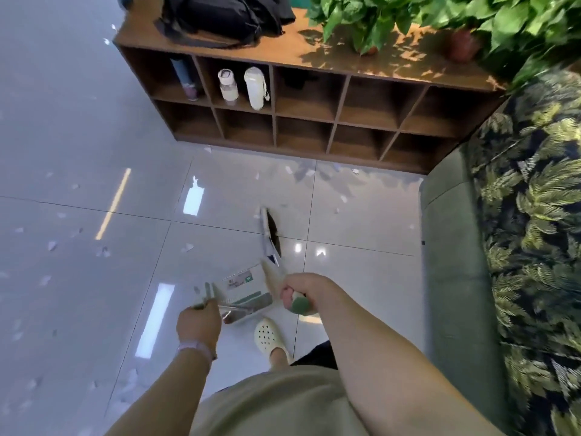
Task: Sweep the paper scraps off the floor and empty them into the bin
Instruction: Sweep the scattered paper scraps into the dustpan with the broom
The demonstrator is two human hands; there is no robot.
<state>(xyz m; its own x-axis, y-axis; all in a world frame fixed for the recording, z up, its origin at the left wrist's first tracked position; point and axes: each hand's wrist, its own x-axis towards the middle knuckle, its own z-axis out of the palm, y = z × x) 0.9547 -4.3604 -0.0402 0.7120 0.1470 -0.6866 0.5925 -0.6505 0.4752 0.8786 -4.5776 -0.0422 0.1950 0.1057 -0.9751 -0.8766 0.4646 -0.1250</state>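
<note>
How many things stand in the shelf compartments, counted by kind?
White-capped bottles: 2, side by side in one upper compartment
Dark bottle: 1, in the upper left compartment
Dark, unclear item: 1, in the next upper compartment
Total: 4

Bright glare on glossy floor (pixel 94 121), edges perhaps motion-blurred.

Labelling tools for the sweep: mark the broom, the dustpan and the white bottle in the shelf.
broom (pixel 269 237): head view, on the blurred head near the floor.
dustpan (pixel 243 286): head view, on the pan's labelled inside.
white bottle (pixel 254 88): head view, mid-body, in an upper shelf compartment.
</note>
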